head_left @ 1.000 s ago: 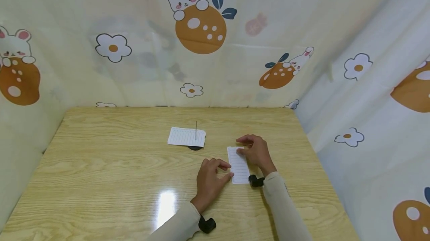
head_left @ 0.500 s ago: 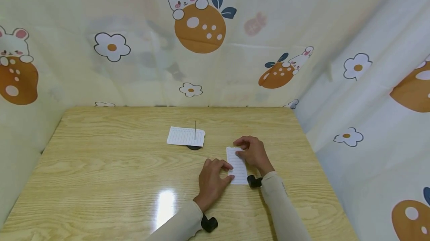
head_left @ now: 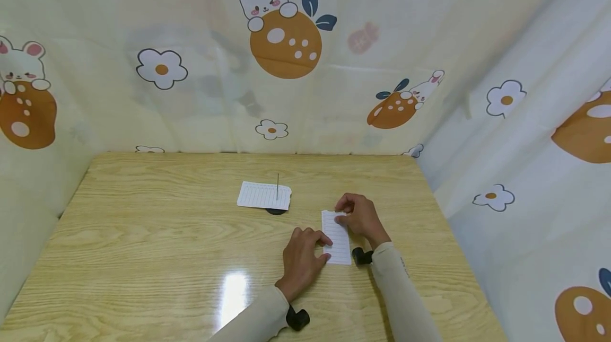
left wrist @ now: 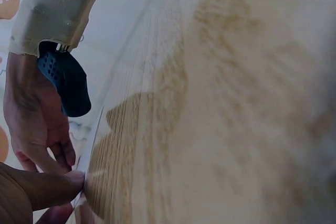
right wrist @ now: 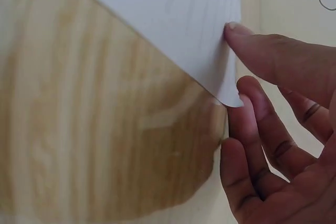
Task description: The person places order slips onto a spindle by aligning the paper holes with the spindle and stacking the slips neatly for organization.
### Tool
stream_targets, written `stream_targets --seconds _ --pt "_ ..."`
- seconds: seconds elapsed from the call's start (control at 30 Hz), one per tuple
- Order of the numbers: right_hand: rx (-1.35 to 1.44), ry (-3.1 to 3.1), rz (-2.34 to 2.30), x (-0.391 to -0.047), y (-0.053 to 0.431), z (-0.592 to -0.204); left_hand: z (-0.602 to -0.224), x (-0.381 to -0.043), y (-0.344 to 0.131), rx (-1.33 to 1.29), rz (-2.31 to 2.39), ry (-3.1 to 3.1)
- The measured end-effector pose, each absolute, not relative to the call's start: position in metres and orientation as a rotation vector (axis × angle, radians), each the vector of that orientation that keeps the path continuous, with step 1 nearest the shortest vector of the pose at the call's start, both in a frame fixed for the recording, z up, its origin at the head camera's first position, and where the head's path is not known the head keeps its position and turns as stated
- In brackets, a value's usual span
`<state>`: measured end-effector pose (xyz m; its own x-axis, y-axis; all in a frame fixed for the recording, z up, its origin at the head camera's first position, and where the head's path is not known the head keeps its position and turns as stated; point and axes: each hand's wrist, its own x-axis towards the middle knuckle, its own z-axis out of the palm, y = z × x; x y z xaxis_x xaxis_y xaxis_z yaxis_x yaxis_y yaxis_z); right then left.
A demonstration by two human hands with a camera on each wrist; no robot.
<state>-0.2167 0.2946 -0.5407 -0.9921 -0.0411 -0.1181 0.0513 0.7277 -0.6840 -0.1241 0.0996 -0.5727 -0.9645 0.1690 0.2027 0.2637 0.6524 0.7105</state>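
Note:
A narrow sheet of lined paper (head_left: 337,241) lies on the right half of the table, with its long side pointing away from me. My right hand (head_left: 361,218) pinches its far right corner; the right wrist view shows the thumb on top and fingers under the edge, the corner (right wrist: 223,85) bent slightly. At the sheet's near left edge, my left hand (head_left: 302,260) rests with thumb and index fingertips touching the paper, spaced apart. Further back, a paper spike (head_left: 278,185) with a thin upright pin and black round base carries another lined sheet (head_left: 255,195).
The wood-grain table (head_left: 157,241) runs back to a cream curtain (head_left: 200,103) printed with rabbits and flowers, which also hangs on both sides. A black wrist device (head_left: 298,319) sits on the left wrist, another (head_left: 363,256) on the right.
The left hand has slid slightly right, its fingertips further onto the paper. The near end of the sheet has swung a little left. The right hand keeps its pinch on the corner.

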Motion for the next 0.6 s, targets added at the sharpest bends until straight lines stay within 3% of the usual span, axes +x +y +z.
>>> stream_targets --seconds 0.6 --pt "-0.182 2.738 -1.072 -0.218 0.309 -0.532 -0.572 -0.125 0.095 -0.404 -1.241 -2.757"
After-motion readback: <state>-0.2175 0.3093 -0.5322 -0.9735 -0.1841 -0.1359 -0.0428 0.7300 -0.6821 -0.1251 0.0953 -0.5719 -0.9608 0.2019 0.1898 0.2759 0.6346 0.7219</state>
